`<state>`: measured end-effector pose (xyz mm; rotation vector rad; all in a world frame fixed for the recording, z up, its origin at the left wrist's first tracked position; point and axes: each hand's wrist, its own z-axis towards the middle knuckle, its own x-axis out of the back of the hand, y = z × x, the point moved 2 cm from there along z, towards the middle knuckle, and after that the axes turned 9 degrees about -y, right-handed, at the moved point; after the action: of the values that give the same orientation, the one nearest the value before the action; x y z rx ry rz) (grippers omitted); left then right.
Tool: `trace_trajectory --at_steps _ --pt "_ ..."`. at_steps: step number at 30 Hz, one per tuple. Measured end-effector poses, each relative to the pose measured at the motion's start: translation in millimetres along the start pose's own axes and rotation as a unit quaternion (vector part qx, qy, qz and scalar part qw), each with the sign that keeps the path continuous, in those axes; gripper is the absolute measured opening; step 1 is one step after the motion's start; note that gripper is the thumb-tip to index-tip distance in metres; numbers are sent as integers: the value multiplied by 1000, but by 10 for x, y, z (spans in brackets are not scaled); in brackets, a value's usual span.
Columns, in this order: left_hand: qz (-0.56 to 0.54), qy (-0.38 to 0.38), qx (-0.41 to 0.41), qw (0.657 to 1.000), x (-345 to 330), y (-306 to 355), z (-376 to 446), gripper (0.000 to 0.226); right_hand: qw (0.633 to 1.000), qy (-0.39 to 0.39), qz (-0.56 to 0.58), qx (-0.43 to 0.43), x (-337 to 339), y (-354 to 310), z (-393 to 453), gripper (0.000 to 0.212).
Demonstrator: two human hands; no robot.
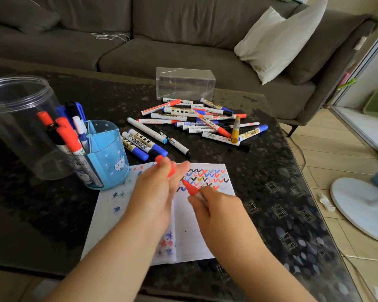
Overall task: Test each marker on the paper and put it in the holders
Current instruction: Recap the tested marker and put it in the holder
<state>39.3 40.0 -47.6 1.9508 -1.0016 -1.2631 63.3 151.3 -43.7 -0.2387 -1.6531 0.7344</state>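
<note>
Here, over a white sheet of paper (pixel 190 232) on a dark speckled table (pixel 271 171), two bare hands at work. Right hand (pixel 214 210) curled round an uncapped red marker (pixel 189 188), tip pointed up and to the left, just above rows of red, blue, black and yellow check marks on the far part of the sheet. Left hand (pixel 159 188) just beside it, fingers mostly straight, a red cap (pixel 165 165) pinched near the fingertips, though blurred, so the exact grip hard to tell. Blue and red star-shaped scribbles along the left and near edges of the paper. At the left, a blue divided holder (pixel 107 158) touching the sheet's far left corner, with several red, blue and black capped markers standing in its left compartment. Behind it and further left, a tall clear round container (pixel 15 118). Beyond the paper, a small group of blue-capped and white markers (pixel 146 142) near the holder, then a larger loose pile of markers (pixel 207 123) toward the far right, among them one gold. Behind the pile, a clear rectangular box (pixel 184 83) at the table's far edge. Past the table, a grey sofa (pixel 140 40) with a pale cushion (pixel 277 40), and at the right a white fan base (pixel 360 208) on a wooden floor.
</note>
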Motion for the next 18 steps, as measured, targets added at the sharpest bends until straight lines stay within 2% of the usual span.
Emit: trace_trajectory --at_steps 3,6,9,11,12,14,17,18 --pt "38 -26 -43 998 74 93 -23 28 996 -18 87 -30 78 114 4 36" --pt "138 7 -34 990 126 84 -54 24 979 -45 185 -70 200 229 20 34" --pt "249 42 -52 966 166 120 -97 22 945 -41 313 -82 315 248 28 15" --pt "297 44 -71 951 174 133 -135 19 920 -21 384 -80 364 288 33 30" --pt "317 36 -79 944 176 127 -140 20 911 -6 407 -73 395 312 42 26" --pt "359 12 -91 929 190 119 -130 16 876 15 476 -70 457 333 60 21" --pt "411 -21 -110 905 213 85 -67 4 780 14 618 -94 512 425 133 26" --pt "426 -28 -112 897 213 73 -58 1 767 13 635 -95 525 454 161 23"
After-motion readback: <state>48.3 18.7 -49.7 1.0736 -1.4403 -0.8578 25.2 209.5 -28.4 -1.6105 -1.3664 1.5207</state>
